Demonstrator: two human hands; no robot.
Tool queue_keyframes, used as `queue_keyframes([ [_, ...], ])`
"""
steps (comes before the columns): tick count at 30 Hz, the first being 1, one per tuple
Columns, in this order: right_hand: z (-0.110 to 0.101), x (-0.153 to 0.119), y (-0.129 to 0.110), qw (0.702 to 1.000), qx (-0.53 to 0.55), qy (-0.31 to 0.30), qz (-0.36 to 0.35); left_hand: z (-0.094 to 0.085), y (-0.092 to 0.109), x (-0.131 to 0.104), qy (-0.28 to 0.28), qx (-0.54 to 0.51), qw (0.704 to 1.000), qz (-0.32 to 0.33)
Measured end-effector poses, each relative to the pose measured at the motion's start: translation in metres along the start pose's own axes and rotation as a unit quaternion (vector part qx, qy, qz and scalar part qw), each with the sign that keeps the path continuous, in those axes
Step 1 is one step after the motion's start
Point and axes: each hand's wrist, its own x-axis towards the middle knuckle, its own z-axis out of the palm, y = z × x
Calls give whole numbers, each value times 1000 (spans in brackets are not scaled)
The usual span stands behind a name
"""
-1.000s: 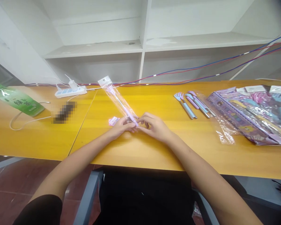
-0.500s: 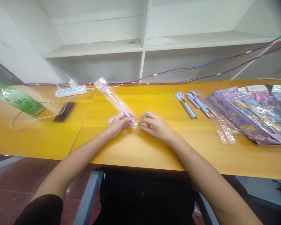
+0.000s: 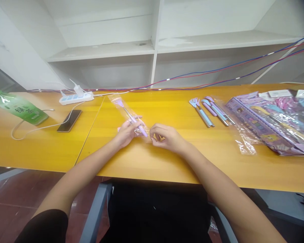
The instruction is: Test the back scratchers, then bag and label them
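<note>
A purple back scratcher (image 3: pixel 142 130) with a metal shaft lies slantwise inside a clear plastic sleeve (image 3: pixel 116 98), its claw end pointing up and left. My left hand (image 3: pixel 127 132) is closed around the sleeved handle, thumb on top and one finger reaching out beyond it. At the lower end of the sleeve, my right hand (image 3: pixel 166 136) is closed in a pinch on the plastic edge. A small pink bit of something (image 3: pixel 119 129) shows beside my left hand. Unwrapped back scratchers in blue (image 3: pixel 204 116) and purple (image 3: pixel 209 109) lie in a group farther right.
A purple printed box (image 3: pixel 258 125) of wrapped back scratchers stands at the right, with loose plastic wrap (image 3: pixel 245 145) beside it. To the left are a green bottle (image 3: pixel 21 107), a phone (image 3: pixel 70 121) and a white power strip (image 3: pixel 76 98). Cables run along the table's back edge.
The upper end of the sleeve has dropped and shifted right. The back scratcher has slid slightly toward my right hand, and a finger of my left hand now extends past the handle.
</note>
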Motion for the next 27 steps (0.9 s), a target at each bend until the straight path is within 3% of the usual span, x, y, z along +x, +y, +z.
queue_keyframes([
  [3, 3, 0, 1, 1000, 6, 13, 7, -4, -4, 3, 13, 0, 1000, 2],
  [9, 11, 0, 4, 1000, 10, 26, 12, -7, -8, 4, -18, 4, 1000, -11],
  [19, 19, 2, 1, 997, 6, 76, 21, -4, -12, 0, -55, 14, 998, -29],
  [27, 24, 3, 0, 993, -14, 120, 16, 1, -9, -3, -51, 0, 998, -33],
])
